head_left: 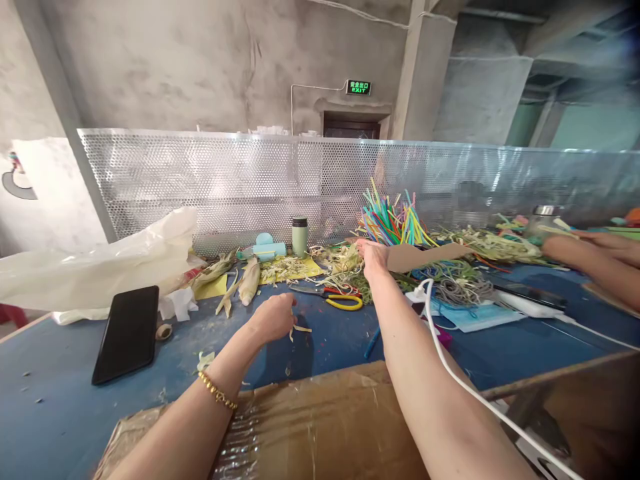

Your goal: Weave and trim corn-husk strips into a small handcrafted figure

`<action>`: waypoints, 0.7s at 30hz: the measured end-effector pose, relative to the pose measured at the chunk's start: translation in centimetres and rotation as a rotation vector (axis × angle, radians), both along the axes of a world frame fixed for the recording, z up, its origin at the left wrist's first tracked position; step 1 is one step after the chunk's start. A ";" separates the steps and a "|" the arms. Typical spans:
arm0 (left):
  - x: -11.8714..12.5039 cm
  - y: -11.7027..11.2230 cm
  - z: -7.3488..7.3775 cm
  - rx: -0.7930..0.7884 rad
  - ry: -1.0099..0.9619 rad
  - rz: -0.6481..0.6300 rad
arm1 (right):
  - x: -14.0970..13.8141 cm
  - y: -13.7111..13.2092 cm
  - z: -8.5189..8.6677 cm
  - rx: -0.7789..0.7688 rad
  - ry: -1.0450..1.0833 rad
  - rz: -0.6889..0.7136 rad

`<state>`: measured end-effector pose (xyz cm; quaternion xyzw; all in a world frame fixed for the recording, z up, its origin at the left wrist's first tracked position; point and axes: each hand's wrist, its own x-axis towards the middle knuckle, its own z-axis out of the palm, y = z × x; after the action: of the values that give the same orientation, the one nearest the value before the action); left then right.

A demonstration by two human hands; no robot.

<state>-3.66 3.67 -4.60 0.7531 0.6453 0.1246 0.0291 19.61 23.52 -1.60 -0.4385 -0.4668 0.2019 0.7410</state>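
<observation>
My left hand (274, 316) is above the blue table with its fingers curled in. A thin pale husk strip (302, 329) shows at its fingertips. Stretched farther forward, my right hand (374, 257) is at the heap of shredded husk strips (345, 259), its fingers drawn together on some of them. Between the hands lie scissors (345, 302) with yellow and red handles. A whole corn husk (249, 281) rests left of them, near a yellow sheet (305, 268) covered in shreds. Just right of my right hand is a flat piece of brown cardboard (425, 256).
A black tablet (127, 333) and plastic sheeting (100, 267) are at left. A green tumbler (299, 237) and colourful pipe cleaners (390, 217) stand by the perforated metal screen (225, 180). A white cable (450, 373) crosses my right forearm. Another person's arms (595, 257) are at right.
</observation>
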 end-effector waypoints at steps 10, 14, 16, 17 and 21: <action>0.2 -0.3 0.5 -0.001 0.004 0.027 | 0.4 -0.2 1.1 0.199 -0.048 -0.048; 0.2 -0.4 0.8 -0.001 -0.001 0.040 | 0.1 -0.6 -0.3 -0.026 -0.650 -0.256; 0.2 -0.4 0.8 -0.001 -0.012 0.038 | -0.3 -0.8 -1.2 -0.188 -0.789 -0.243; 0.3 -0.4 0.7 0.001 -0.019 0.035 | -0.4 -0.9 -1.6 -0.243 -0.824 -0.239; 0.7 -0.4 0.5 0.008 -0.054 0.028 | -1.2 -2.0 -0.9 -0.298 -0.905 -0.297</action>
<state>-2.91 3.25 -4.09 0.7406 0.6541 0.1478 0.0417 18.38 21.50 -2.46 -0.6450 -0.6402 -0.0517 0.4140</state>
